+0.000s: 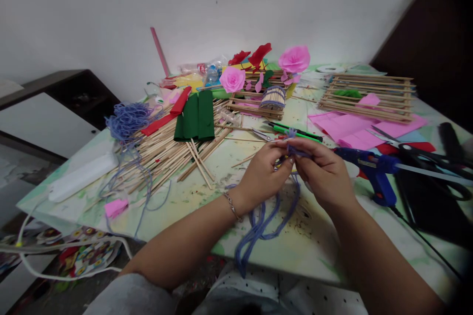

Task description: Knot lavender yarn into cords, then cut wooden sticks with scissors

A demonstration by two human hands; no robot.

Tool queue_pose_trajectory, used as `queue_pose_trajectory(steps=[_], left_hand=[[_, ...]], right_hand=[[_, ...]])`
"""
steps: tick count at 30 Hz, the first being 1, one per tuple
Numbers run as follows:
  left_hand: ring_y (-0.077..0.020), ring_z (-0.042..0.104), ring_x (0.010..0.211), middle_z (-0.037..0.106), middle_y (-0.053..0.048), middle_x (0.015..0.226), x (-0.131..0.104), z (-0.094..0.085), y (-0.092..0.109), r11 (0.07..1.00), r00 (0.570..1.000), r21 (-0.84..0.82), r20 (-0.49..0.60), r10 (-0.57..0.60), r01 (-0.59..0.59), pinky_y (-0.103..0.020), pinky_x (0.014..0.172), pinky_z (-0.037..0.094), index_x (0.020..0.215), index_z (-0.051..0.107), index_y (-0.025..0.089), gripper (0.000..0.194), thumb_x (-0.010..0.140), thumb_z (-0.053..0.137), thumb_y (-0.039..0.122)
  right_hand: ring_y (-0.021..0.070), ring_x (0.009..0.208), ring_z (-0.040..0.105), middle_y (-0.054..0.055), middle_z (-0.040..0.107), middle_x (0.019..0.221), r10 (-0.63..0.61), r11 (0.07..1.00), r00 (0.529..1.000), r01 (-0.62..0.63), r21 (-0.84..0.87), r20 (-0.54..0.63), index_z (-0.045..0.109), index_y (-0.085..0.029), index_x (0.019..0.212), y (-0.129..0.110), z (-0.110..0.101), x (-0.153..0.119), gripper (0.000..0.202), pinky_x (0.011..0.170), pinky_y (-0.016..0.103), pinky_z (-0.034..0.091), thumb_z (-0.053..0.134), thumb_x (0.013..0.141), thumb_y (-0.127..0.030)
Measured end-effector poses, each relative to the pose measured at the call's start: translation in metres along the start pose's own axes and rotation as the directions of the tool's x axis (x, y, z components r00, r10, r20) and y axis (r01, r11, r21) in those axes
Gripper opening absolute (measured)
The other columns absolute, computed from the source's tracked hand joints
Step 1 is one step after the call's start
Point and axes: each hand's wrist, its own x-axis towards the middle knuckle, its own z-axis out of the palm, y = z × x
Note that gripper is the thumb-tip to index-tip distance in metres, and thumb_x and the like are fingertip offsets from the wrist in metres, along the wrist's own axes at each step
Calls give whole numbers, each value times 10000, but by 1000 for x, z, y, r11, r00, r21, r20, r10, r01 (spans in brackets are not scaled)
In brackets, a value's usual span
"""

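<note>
My left hand and my right hand meet above the front middle of the table, fingertips close together. Both pinch blue-purple yarn, a small tuft of which sticks up between the fingers. Long loops of the same yarn hang below my hands and trail over the table's front edge. What the yarn is wound or tied round, if anything, is hidden by my fingers. Just beyond my fingers lie a pair of pliers and a green cutter knife.
Bamboo sticks, green paper and a yarn tangle lie left. Pink paper flowers stand behind. To the right are a stick rack, a blue glue gun, scissors and a black tablet-like slab.
</note>
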Motion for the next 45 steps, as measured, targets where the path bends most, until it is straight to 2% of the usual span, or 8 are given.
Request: queue_pose_trajectory(steps=[4, 9, 13, 18, 25, 36, 41, 45], left_hand=[[-194, 555, 1064, 623, -101, 1063, 4, -5, -1, 997, 996, -31, 54, 68, -67, -367, 945, 438, 944, 645, 167, 192, 901, 475, 248], [-156, 565, 873, 609, -55, 862, 4, -4, 2, 958, 987, -265, 143, -75, 111, -308, 840, 440, 768, 612, 162, 239, 903, 487, 314], [-126, 551, 730, 600, -28, 741, 1, 3, 2, 692, 931, -625, 285, -229, 362, -281, 765, 436, 739, 560, 157, 255, 871, 538, 374], [-128, 569, 701, 627, -43, 731, 1, 4, 4, 454, 854, -724, 425, -301, 520, -277, 726, 433, 750, 576, 140, 257, 811, 607, 388], [-86, 546, 649, 597, 1, 690, 6, 1, 8, 535, 839, -647, 389, -381, 543, -248, 682, 439, 746, 566, 128, 345, 685, 746, 416], [-103, 535, 654, 580, 1, 684, 7, 0, -1, 432, 899, -800, 295, -323, 417, -256, 681, 429, 744, 517, 159, 277, 736, 706, 362], [-95, 499, 608, 540, 9, 670, 10, -5, 2, 350, 883, -839, 284, -373, 417, -240, 625, 407, 729, 477, 167, 227, 747, 674, 279], [-91, 510, 609, 560, -1, 673, 11, -7, 7, 318, 886, -858, 278, -371, 403, -223, 621, 410, 725, 498, 152, 183, 750, 659, 235]], right_hand=[[25, 335, 269, -45, 640, 651, 124, 963, 988, -97, 253, -92, 664, -252, 928, -9, 3, 3, 269, 348, 203, 210, 562, 710, -135], [3, 292, 224, -66, 669, 743, 203, 908, 976, -159, 388, -75, 635, -271, 895, -10, -1, 9, 292, 304, 193, 167, 541, 673, -106], [12, 277, 216, -99, 581, 589, 221, 890, 974, -178, 420, -56, 611, -251, 812, -9, -4, 11, 227, 317, 193, 273, 535, 671, -90], [19, 332, 276, -46, 677, 729, 190, 940, 976, -148, 308, -111, 656, -234, 846, -12, -1, 7, 249, 349, 205, 338, 549, 658, -110], [42, 428, 390, 26, 716, 906, 197, 972, 969, -174, 157, -147, 716, -204, 887, -8, 2, 3, 267, 385, 206, 325, 558, 680, -145], [108, 669, 570, 31, 601, 1173, -202, 977, 976, 194, -90, -86, 496, -295, 1063, -6, 3, -1, 410, 537, 247, 426, 571, 716, -90], [164, 817, 537, 44, 506, 1016, -492, 772, 869, 408, -487, -51, 483, -236, 789, -5, -6, -1, 242, 591, 284, 428, 580, 675, -45], [217, 912, 515, 77, 450, 1005, -503, 634, 862, 419, -650, 65, 576, -221, 823, -9, -9, -2, 209, 564, 293, 430, 562, 679, -70]])
